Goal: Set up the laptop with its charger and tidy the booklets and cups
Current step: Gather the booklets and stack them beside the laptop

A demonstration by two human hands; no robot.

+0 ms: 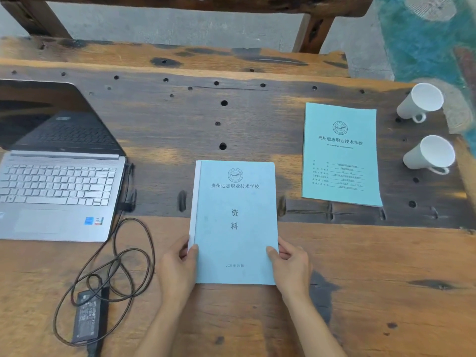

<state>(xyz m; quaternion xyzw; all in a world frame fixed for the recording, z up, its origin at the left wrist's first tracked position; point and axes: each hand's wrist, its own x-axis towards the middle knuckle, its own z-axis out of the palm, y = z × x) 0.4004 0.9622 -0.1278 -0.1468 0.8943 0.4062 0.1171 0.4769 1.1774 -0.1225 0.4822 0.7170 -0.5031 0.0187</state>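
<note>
A pale blue booklet (234,220) lies in the middle of the wooden table, held at its lower corners by my left hand (177,269) and my right hand (291,266). A greener booklet (341,155) lies flat to the right. Beyond it, two white cups lie on their sides: the far cup (419,103) and the near cup (428,154). At the left stands an open silver laptop (56,191). Its black charger brick (88,315) lies in front, and the coiled cable (128,253) runs up to the laptop's right side.
The table (386,279) is rough dark wood with holes and cracks. Its right edge runs just past the cups. A wooden bench (180,57) sits behind the far edge, with a blue patterned floor (425,47) at the top right.
</note>
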